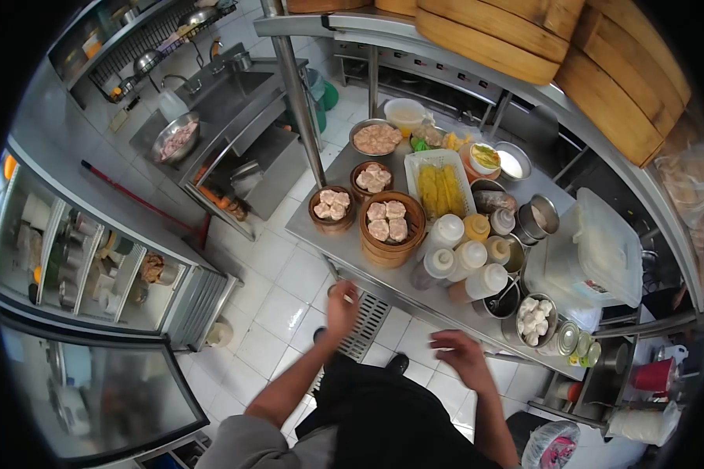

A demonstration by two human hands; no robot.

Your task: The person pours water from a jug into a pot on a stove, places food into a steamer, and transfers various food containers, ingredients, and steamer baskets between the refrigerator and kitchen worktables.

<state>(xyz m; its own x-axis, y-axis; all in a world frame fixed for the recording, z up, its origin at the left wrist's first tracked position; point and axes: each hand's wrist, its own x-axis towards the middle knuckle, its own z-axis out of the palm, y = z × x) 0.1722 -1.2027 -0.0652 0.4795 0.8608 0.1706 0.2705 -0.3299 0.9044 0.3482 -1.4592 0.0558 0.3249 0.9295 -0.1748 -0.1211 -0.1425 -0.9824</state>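
My left hand (342, 309) hangs in the air before the table's front edge, below the large bamboo steamer (389, 252). Its fingers are loosely bent and apart, with nothing visible in them. My right hand (463, 358) is also in the air, fingers spread and curved, holding nothing. Nearest to it on the table are squeeze bottles (485, 282) and a metal pot of white pieces (534, 320). Pale pink dumplings (387, 221) sit in the large steamer. Two smaller steamers, one at the left (332, 224) and one behind (356, 186), hold similar dumplings.
On the steel table (309, 217) stand a bowl of minced filling (377, 139), a white basket of yellow pieces (441, 190), and a clear plastic tub (598, 254). An open glass-door fridge (106, 399) is at left. Wooden boxes (496, 35) hang overhead. A bin (550, 445) stands lower right.
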